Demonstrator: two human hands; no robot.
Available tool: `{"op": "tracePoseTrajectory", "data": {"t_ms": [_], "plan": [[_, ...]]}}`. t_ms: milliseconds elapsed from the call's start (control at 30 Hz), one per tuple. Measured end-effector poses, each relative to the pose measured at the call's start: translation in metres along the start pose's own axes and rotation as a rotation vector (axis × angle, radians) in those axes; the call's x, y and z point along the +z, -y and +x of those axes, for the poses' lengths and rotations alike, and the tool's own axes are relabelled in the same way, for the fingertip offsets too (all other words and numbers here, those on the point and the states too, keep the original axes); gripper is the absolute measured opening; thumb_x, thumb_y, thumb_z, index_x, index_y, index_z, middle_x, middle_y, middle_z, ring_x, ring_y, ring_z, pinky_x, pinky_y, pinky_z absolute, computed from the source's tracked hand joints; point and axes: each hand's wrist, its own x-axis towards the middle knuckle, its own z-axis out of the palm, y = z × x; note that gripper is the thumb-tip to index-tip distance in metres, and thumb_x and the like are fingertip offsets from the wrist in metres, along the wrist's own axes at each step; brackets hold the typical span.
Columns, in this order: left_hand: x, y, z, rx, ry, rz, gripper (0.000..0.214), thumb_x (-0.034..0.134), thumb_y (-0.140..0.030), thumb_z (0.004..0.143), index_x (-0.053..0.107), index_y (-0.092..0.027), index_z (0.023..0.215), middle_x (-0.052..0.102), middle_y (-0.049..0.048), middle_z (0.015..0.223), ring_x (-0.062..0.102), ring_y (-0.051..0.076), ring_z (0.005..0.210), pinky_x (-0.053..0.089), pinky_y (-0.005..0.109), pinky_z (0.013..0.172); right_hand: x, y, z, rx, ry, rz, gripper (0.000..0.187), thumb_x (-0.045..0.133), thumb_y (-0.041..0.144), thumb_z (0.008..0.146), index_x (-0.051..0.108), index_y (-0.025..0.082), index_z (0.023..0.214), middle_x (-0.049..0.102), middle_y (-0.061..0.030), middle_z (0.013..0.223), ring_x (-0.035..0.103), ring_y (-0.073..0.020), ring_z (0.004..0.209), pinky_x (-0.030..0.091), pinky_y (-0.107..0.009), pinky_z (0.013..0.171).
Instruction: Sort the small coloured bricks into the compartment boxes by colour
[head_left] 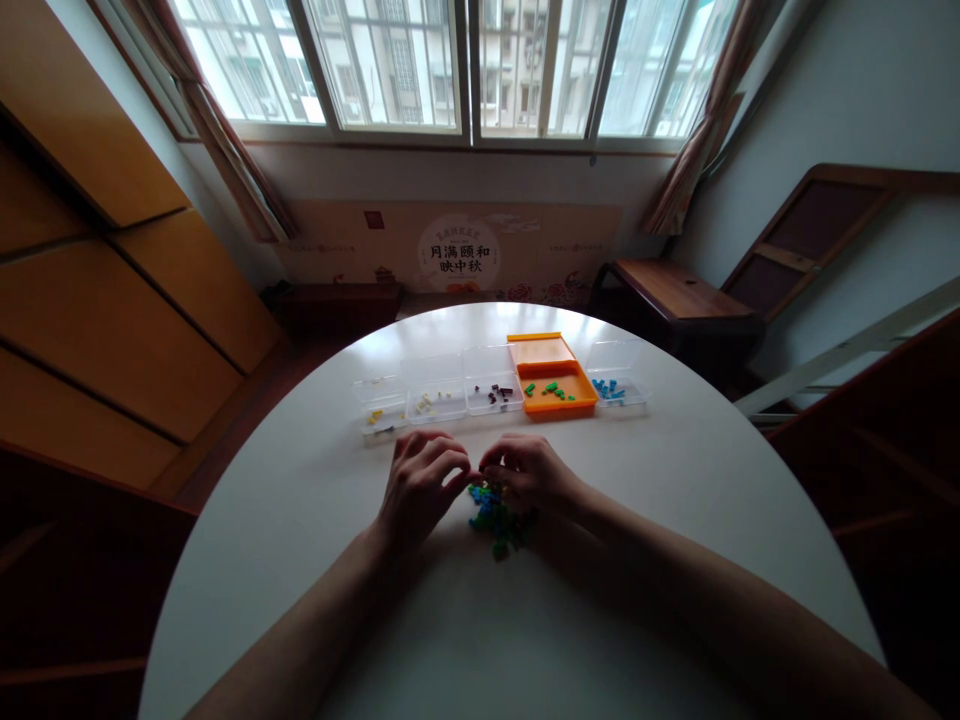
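A loose pile of small toy bricks point(491, 515), mostly blue and green, lies on the white table near its middle. My left hand point(424, 480) is at the pile's left edge, thumb and forefinger brought together in a pinch. Reaching in from the other side, my right hand point(532, 468) has its fingertips closed over the top of the pile, almost touching the left fingertips. Something tiny and dark seems to sit between the fingertips, too small to make out. Part of the pile is hidden beneath my right hand.
Beyond my hands stands a row of open boxes: clear ones with yellow bricks point(375, 416), pale bricks point(425, 404), dark bricks point(501, 394) and blue bricks point(607, 389), plus an orange box point(561, 408) with green bricks. A wooden bench point(679, 290) stands behind the round table point(300, 480).
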Motion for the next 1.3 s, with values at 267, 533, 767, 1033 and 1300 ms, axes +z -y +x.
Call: {"op": "tracePoseTrajectory", "data": {"t_ms": [267, 533, 767, 1033, 1300], "plan": [[-0.001, 0.001, -0.001, 0.006, 0.001, 0.002, 0.017, 0.071, -0.028, 0.080, 0.060, -0.021, 0.069, 0.069, -0.0018, 0.077, 0.060, 0.018, 0.086, 0.038, 0.035, 0.086, 0.000, -0.002, -0.002, -0.026, 0.028, 0.050, 0.007, 0.064, 0.016, 0.081, 0.070, 0.016, 0.082, 0.062, -0.0012, 0.073, 0.053, -0.0097, 0.062, 0.042, -0.020, 0.059], [0.000, 0.001, 0.000, -0.004, 0.017, -0.020, 0.019, 0.070, -0.031, 0.081, 0.061, -0.021, 0.068, 0.069, -0.0015, 0.076, 0.060, 0.017, 0.085, 0.038, 0.035, 0.086, -0.007, -0.006, 0.002, -0.048, -0.075, -0.069, 0.008, 0.062, 0.017, 0.084, 0.070, 0.017, 0.083, 0.067, -0.0028, 0.078, 0.059, -0.0123, 0.069, 0.045, -0.023, 0.065], [-0.001, 0.000, 0.001, 0.015, 0.057, -0.069, 0.016, 0.069, -0.032, 0.082, 0.062, -0.021, 0.071, 0.068, -0.0012, 0.077, 0.060, 0.017, 0.087, 0.038, 0.035, 0.087, -0.030, -0.026, 0.026, 0.091, -0.301, -0.316, 0.012, 0.060, 0.019, 0.084, 0.072, 0.017, 0.086, 0.070, -0.0050, 0.080, 0.060, -0.0156, 0.068, 0.045, -0.027, 0.067], [0.000, 0.002, -0.004, -0.040, 0.179, -0.054, 0.005, 0.063, -0.026, 0.085, 0.066, -0.022, 0.087, 0.069, 0.0013, 0.087, 0.057, 0.019, 0.090, 0.039, 0.037, 0.088, -0.036, -0.037, 0.060, 0.178, -0.454, -0.329, 0.022, 0.056, 0.022, 0.084, 0.072, 0.016, 0.097, 0.073, -0.0069, 0.089, 0.061, -0.0156, 0.064, 0.048, -0.030, 0.072], [0.001, 0.005, -0.006, -0.062, 0.312, -0.068, 0.014, 0.058, -0.018, 0.087, 0.068, -0.025, 0.094, 0.068, 0.0023, 0.096, 0.055, 0.020, 0.097, 0.037, 0.039, 0.092, -0.029, -0.034, 0.041, 0.188, -0.391, -0.276, 0.020, 0.057, 0.024, 0.082, 0.072, 0.016, 0.093, 0.072, -0.0062, 0.083, 0.059, -0.0148, 0.063, 0.048, -0.028, 0.068]]}}
